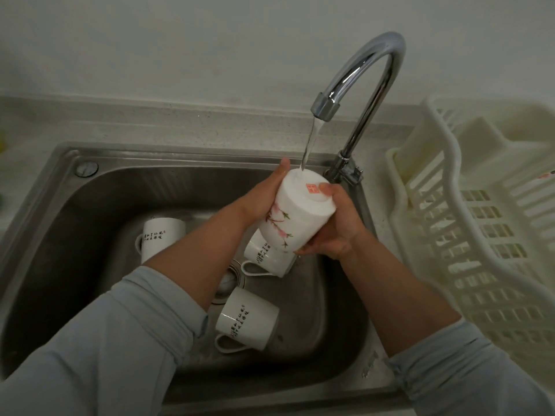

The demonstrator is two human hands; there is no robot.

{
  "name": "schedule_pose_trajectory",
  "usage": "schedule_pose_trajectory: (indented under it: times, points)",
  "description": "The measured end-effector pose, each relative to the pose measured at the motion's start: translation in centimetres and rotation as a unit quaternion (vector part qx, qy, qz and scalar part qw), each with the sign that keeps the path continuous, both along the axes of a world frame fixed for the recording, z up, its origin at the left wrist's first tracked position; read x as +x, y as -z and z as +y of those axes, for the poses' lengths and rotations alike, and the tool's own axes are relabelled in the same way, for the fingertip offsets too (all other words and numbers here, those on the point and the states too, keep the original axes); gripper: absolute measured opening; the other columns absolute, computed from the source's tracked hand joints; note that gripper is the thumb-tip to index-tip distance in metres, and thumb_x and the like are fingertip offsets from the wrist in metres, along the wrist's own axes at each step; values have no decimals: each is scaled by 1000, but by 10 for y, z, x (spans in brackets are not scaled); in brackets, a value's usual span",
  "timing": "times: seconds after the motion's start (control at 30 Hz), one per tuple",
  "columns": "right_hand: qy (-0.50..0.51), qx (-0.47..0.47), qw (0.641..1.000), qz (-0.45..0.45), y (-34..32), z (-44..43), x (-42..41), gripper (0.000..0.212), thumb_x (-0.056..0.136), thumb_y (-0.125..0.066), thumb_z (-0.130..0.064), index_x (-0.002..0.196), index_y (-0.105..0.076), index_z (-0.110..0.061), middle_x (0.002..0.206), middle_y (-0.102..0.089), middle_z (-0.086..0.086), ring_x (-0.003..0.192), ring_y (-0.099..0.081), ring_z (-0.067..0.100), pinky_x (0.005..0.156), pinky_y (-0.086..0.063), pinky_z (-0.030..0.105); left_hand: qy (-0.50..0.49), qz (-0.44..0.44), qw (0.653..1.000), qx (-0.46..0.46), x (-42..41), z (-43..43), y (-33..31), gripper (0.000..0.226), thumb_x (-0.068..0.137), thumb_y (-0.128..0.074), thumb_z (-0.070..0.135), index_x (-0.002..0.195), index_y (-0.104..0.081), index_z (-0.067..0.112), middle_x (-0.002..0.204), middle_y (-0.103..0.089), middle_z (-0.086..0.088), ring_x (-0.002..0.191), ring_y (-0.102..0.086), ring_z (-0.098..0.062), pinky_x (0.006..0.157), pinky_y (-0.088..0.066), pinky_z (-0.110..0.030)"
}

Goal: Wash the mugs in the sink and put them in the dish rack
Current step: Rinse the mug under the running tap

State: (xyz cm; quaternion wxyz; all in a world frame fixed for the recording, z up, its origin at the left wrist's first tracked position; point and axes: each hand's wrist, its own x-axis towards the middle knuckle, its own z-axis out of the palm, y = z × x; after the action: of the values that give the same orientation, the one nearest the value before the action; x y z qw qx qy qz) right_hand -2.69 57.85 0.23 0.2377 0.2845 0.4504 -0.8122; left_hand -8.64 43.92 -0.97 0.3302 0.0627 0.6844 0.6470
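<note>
Mug with the pink flower print (295,214): up over the sink (60,187) basin, tilted, base toward the spout, mouth down and toward the wearer, far edge of the base right under the water stream (310,145). Wrapped round its far-left side, the left grip (265,199), fingers curled; cupped round its lower right side, the right grip (333,232), thumb laid on the base beside a red stamp. Handle hidden. Judged a rinse of the outside, with 3 more mugs waiting below.

To do it well: turn slowly between both grips to bring the whole wall under the stream, tip mouth-up to flush the inside, then empty. Hold firmly, wet glaze likely slick. Stay clear of the faucet (369,85) and of the mugs below, for fear of a chipped rim. Shake off drips over the basin before crossing right.

Around, big to small: plain pale wall (150,40) behind; speckled grey counter (180,124) round the steel sink; cream slatted dish rack (480,235) on the counter just right of it, no mug visible inside; curved chrome faucet at the back right corner. On the sink floor, 3 white mugs with black lettering: left mug (162,235), middle mug (268,258) below the held one, near mug (246,319), the drain (226,283) between them.
</note>
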Motion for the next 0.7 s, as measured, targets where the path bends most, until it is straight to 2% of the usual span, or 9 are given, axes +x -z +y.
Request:
schedule_pose_trajectory:
  times: [0.07,0.13,0.23,0.33,0.43,0.5,0.57,0.63,0.7]
  points:
    - [21,-4,1000,7,-2,1,-2,41,78,-46,-47,107,-62,-22,111,-63,14,106,-55,35,94,-39,50,-85,18,996,6,5,11,-5,68,92,-22,64,103,-69,15,102,-70,-15,99,-66,-26,94,-49,-41]
    - [49,-10,999,5,-6,3,-4,36,79,-46,-45,98,-65,-21,101,-66,11,99,-57,32,94,-39,48,-184,77,979,-39,17,26,-6,63,97,-23,56,95,-69,13,95,-70,-12,93,-65,-25,90,-49,-40]
    - [80,-20,997,-6,-7,3,-6,36,78,-47,-47,96,-65,-21,94,-66,9,97,-56,30,94,-38,47,-285,185,938,-65,44,45,0,55,92,-22,55,106,-59,16,104,-61,-1,97,-56,-15,88,-42,-32]
    - [83,-38,996,-6,-6,2,-6,41,78,-47,-49,99,-66,-19,97,-67,10,103,-56,30,100,-34,51,-238,340,902,-120,58,47,10,74,84,-26,58,138,-39,9,133,-48,-11,121,-45,-21,102,-34,-34]
    - [42,-17,999,-27,-10,4,-7,43,75,-49,-49,99,-66,-17,99,-66,11,104,-56,31,100,-35,51,-145,413,887,-145,43,26,13,88,74,-44,61,144,-28,11,136,-42,-12,119,-42,-17,94,-35,-28]
    - [22,-16,999,-32,-14,5,-8,40,75,-52,-47,96,-67,-17,96,-67,11,101,-57,31,96,-38,50,-67,411,899,-134,29,11,7,101,60,-59,64,145,-27,21,137,-41,-4,118,-42,-11,92,-37,-24]
    - [7,-22,999,-35,-18,3,-9,39,75,-52,-46,95,-68,-16,93,-68,12,96,-58,32,89,-43,48,-20,357,930,-84,16,2,-2,101,50,-72,60,139,-31,35,130,-48,7,112,-50,-6,92,-43,-19]
    - [-20,-13,999,-33,-19,2,-9,42,72,-53,-46,98,-68,-17,92,-69,13,94,-60,33,88,-45,48,3,295,954,-52,7,-4,-11,86,51,-74,57,127,-36,43,113,-54,16,99,-55,1,84,-46,-10]
    - [-59,1,998,-29,-21,2,-10,48,65,-55,-45,104,-66,-18,96,-69,14,96,-59,34,92,-42,48,13,207,978,-18,1,-11,-16,65,59,-61,73,114,-48,41,104,-60,12,95,-60,-7,87,-50,-20]
